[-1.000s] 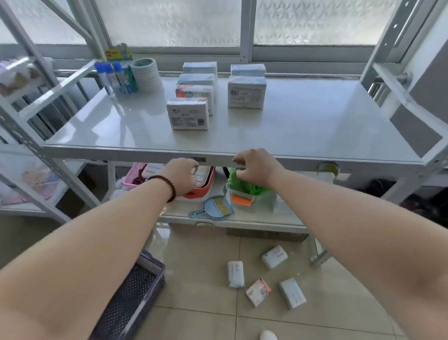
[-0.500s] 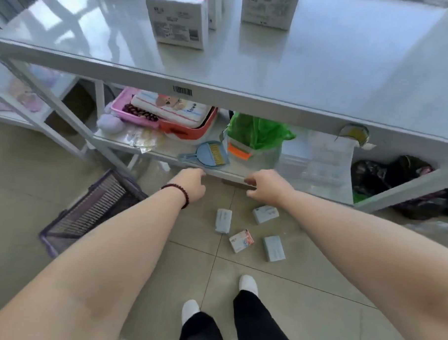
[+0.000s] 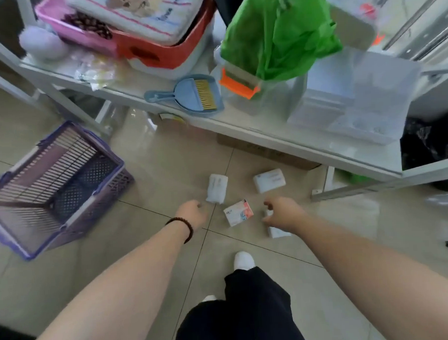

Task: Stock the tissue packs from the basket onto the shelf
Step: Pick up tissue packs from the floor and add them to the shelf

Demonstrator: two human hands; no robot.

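Four tissue packs lie loose on the tiled floor [image 3: 144, 250] below me. The white pack [image 3: 216, 188] sits nearest my left hand [image 3: 192, 214], upright in the frame. A second white pack [image 3: 269, 180] lies to its right, close under the lower shelf [image 3: 280, 139]. Between my hands is the orange-and-white pack [image 3: 238, 212], printed face up; I can see dark lettering on it but it is too small for me to read. The fourth pack [image 3: 278, 231] is mostly hidden under my right hand [image 3: 284, 213].

My left hand hovers just beside the bottom corner of the white pack, fingers curled loosely, gripping nothing. My right hand is partly open above the fourth pack; I cannot tell whether it touches it.

The purple basket [image 3: 51, 187] lies tipped on its side to the left, well apart from the packs, and I see nothing inside it.

On the lower shelf, a pink tray [image 3: 76, 35] and a red bin [image 3: 166, 54] carry a white cushion-like pack [image 3: 139, 14] with a cartoon animal and blurred letters I cannot make out. Beside them sit a blue dustpan with a brush [image 3: 189, 95], a green plastic bag [image 3: 276, 34] over an orange-clipped container [image 3: 239, 85], and clear plastic boxes [image 3: 356, 107].
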